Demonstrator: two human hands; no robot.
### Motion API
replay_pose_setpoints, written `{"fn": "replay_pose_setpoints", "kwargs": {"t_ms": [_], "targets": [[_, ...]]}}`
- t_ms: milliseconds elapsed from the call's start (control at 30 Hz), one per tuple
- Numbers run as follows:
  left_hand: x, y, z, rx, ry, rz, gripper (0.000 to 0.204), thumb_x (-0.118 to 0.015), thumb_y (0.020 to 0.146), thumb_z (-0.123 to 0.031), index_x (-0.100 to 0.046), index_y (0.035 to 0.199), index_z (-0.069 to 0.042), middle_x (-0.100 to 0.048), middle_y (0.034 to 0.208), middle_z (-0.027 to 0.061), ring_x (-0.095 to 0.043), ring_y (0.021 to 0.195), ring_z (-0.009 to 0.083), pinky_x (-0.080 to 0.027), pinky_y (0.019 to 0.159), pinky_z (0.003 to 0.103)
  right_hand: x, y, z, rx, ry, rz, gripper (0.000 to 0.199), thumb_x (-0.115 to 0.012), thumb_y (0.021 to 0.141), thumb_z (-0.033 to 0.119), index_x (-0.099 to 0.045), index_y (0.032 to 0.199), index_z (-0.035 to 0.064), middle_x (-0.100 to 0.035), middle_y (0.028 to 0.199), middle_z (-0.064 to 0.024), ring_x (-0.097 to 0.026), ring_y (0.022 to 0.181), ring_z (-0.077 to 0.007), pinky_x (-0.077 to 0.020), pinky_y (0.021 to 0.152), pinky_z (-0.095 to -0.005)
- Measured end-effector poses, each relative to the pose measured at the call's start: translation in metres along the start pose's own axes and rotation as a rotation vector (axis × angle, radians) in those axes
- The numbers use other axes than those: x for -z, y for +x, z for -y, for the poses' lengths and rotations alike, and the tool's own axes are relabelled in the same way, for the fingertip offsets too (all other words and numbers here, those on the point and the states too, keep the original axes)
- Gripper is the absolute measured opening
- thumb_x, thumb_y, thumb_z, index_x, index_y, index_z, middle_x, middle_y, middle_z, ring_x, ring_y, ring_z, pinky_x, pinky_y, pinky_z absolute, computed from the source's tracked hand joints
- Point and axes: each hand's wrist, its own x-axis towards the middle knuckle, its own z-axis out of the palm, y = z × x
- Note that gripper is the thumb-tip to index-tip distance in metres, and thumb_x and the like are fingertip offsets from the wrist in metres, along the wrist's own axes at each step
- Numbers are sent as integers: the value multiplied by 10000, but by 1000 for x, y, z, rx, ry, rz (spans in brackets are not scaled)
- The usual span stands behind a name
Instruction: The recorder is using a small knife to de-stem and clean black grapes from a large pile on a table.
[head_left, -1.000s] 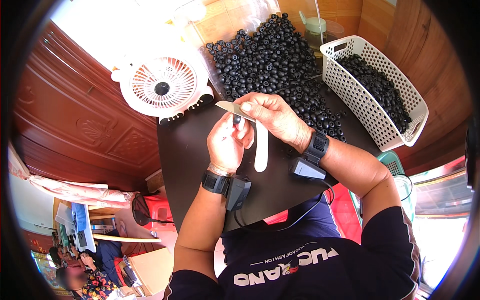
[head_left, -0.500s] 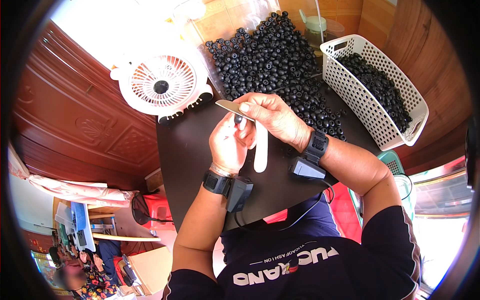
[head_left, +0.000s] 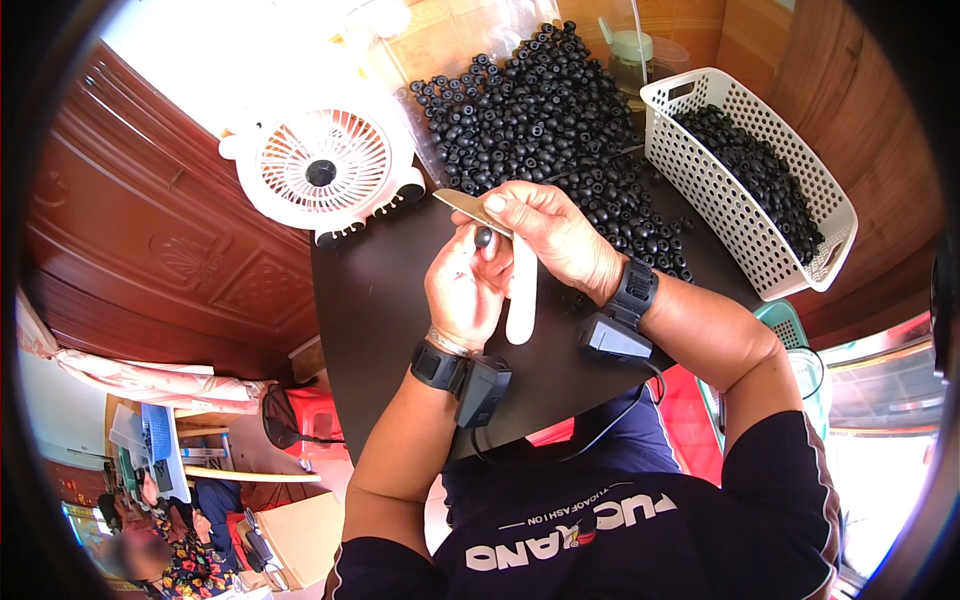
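Over the dark table (head_left: 375, 310), my left hand (head_left: 462, 300) is closed on a small round black bead-like piece (head_left: 484, 237), which shows at its fingertips. My right hand (head_left: 553, 238) grips a knife (head_left: 521, 305) with a pale handle. Its thumb presses on the blade, which points up and to the left, just above the black piece. The handle hangs down beside my left fingers. Whether the edge touches the piece cannot be made out. Just beyond my hands lies a large heap of similar black pieces (head_left: 520, 130).
A white perforated basket (head_left: 715, 220), partly filled with small black pieces, stands at the far right. A white fan (head_left: 322, 173) is at the far left. A lidded jar (head_left: 630, 60) sits behind the heap. Cabled devices are strapped to both wrists. Another person (head_left: 190, 560) is at lower left.
My left hand and the black piece have shifted slightly right. The knife blade has tilted a little, showing more of the piece. The person at lower left has moved their hands.
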Motion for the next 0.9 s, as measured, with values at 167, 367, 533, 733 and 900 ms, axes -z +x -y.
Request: {"fn": "replay_pose_setpoints", "kwargs": {"t_ms": [167, 367, 533, 733, 900], "targets": [[-6, -1, -2, -24, 52, -41, 267, -394, 939, -289, -445, 779, -81, -436, 650, 12, -456, 576, 160, -388, 542, 278, 0, -1, 3, -15, -26, 15, 357, -510, 953, 297, -593, 1024, -43, -648, 740, -64, -630, 576, -132, -548, 519, -272], [-3, 0, -2, -22, 33, -22, 263, -406, 935, -300, -451, 781, -92, -403, 631, 2, -420, 548, 144, -362, 526, 272, -2, -3, 6, -57, -18, 25, 319, -518, 951, 289, -600, 1010, -14, -646, 744, -57, -642, 598, -127, -561, 534, -267], [0, -1, 0, -24, 29, -7, 240, -429, 934, -284, -461, 789, -96, -420, 663, -13, -430, 604, 105, -364, 540, 254, -1, -3, 4, -37, -44, 40, 296, -539, 942, 286, -609, 990, 2, -644, 760, -42, -639, 625, -107, -558, 551, -252], [3, 0, 5, -16, -47, -76, 257, -454, 904, -289, -464, 740, -92, -463, 663, 10, -485, 620, 156, -400, 583, 280, -2, -1, 1, -30, -97, 19, 254, -544, 943, 246, -622, 978, 6, -650, 804, -48, -623, 630, -86, -541, 593, -221], [12, 0, 11, -34, -3, -50, 244, -432, 916, -278, -473, 761, -94, -524, 714, 39, -528, 623, 189, -425, 566, 306, 0, 2, -8, 51, -208, -24, 218, -554, 940, 206, -645, 925, 8, -659, 880, -44, -605, 779, -83, -504, 731, -239]]}}
